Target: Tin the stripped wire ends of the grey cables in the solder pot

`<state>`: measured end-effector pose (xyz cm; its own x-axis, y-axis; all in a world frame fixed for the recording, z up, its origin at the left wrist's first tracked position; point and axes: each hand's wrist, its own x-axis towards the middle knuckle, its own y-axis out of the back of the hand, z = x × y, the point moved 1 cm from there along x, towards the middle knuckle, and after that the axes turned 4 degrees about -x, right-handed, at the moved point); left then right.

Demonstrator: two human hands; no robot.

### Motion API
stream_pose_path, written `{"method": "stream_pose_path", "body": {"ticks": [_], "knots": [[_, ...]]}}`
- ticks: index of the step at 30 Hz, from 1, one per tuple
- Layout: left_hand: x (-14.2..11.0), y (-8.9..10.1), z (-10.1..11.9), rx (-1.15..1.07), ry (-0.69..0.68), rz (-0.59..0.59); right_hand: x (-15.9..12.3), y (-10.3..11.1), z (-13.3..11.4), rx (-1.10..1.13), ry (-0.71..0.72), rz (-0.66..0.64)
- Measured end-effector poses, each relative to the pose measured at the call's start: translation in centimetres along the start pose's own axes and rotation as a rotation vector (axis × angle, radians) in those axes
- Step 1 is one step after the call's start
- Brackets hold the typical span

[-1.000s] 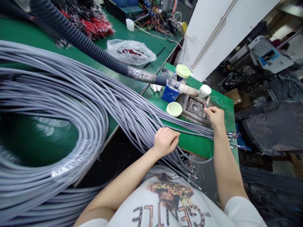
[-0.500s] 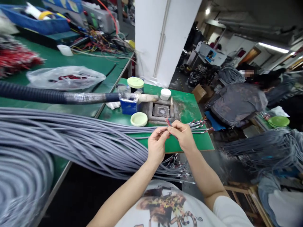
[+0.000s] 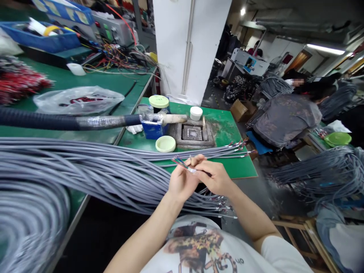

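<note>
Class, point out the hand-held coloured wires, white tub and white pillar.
Coloured wires (image 3: 181,163): head view, middle of the strands.
White tub (image 3: 196,114): head view, side.
White pillar (image 3: 200,49): head view, front face.

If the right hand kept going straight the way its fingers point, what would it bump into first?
Most likely the left hand, just ahead of the right hand, beside the coloured wires. Depth is unclear from this one view, so the hands may be touching.
</note>
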<state>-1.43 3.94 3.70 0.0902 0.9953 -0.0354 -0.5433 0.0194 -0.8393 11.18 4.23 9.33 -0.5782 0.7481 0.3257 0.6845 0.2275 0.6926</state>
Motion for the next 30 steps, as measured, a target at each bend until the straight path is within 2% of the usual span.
{"method": "stream_pose_path", "body": {"ticks": [2, 4, 7, 9, 14, 17, 22, 25, 27, 30], "knots": [[-0.1, 0.1, -0.6, -0.079, 0.077, -0.018, -0.4, -0.1, 0.2, -0.002, -0.003, 0.04], [-0.2, 0.7, -1.2, -0.086, 0.089, 0.053, -0.6, 0.0, 0.7, -0.025, -0.061, 0.097], [-0.8, 2.1, -1.3, 0.052, -0.041, 0.246, -0.8, 0.1, 1.8, -0.084, -0.121, 0.145], [-1.4, 2.8, -0.8, 0.147, -0.131, 0.323, -1.0, -0.1, 2.3, -0.109, -0.119, 0.131], [-2.3, 2.8, 1.2, 0.21, -0.149, 0.28, -1.2, -1.6, 2.5, -0.143, -0.05, 0.03], [-2.2, 2.5, 2.0, 0.222, -0.163, 0.306, -1.1, -2.4, 2.5, -0.151, -0.018, -0.006], [-2.2, 3.0, 1.9, 0.281, -0.22, 0.364, -1.1, -2.8, 2.7, -0.18, -0.027, -0.013], [-2.2, 3.3, 1.4, 0.242, -0.244, 0.396, -1.1, -2.9, 2.8, -0.194, -0.041, -0.004], [-2.2, 3.4, 1.2, 0.174, -0.216, 0.38, -1.2, -2.9, 2.8, -0.197, -0.054, 0.007], [-2.1, 3.4, 1.7, 0.041, -0.107, 0.277, -1.3, -2.7, 2.9, -0.194, -0.067, 0.016]]}}
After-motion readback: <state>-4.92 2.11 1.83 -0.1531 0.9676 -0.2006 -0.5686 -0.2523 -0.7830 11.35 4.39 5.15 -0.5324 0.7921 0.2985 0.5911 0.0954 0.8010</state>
